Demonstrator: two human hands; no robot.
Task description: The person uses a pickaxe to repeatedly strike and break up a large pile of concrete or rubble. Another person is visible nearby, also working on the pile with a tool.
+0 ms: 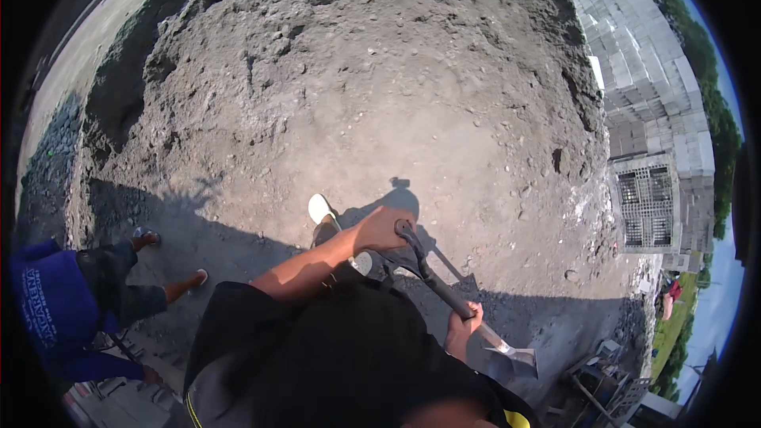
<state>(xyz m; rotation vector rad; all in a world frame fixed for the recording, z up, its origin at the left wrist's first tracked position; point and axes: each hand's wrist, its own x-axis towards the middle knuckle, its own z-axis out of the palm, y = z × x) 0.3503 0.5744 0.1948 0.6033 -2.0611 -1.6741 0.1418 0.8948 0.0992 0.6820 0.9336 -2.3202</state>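
Observation:
A shovel (441, 284) with a dark handle and a metal blade slants across the front of my body. Its top grip is in my left hand (387, 228), fingers closed around it. Lower on the shaft, close to the blade, my right hand (466, 320) is wrapped around it. The blade (515, 361) points to the lower right, over shaded ground; I cannot tell whether it touches the ground. No load shows clearly on the blade. Beyond my hands lies dusty grey soil (444, 158).
A rough bank of soil (341, 24) curves around the far side. Stacked grey blocks (646, 71) and a pale grid-like crate (646, 200) stand at right. A person in a blue shirt (51, 301) is at lower left. Assorted gear (606, 388) sits at lower right.

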